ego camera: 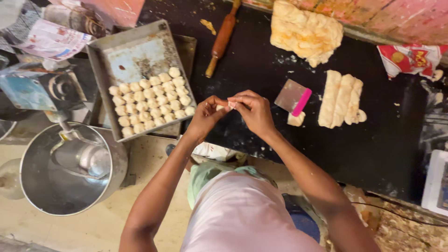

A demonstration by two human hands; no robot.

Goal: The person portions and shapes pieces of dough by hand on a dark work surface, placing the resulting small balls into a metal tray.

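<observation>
My left hand [205,115] and my right hand [254,111] meet above the black counter [261,60], fingertips pinched together on a small piece of dough [222,106]. Just left of them a metal tray [121,42] holds several rows of small shaped dough pieces [151,100]. To the right lie a dough scraper with a pink handle [294,97], a small cut dough lump [296,119] and a slab of rolled dough strips [341,99].
A big mass of dough [305,30] and a wooden rolling pin [223,37] lie at the back of the counter. A red and white bag [410,58] sits far right. A steel mixer bowl [65,168] stands on the floor at left.
</observation>
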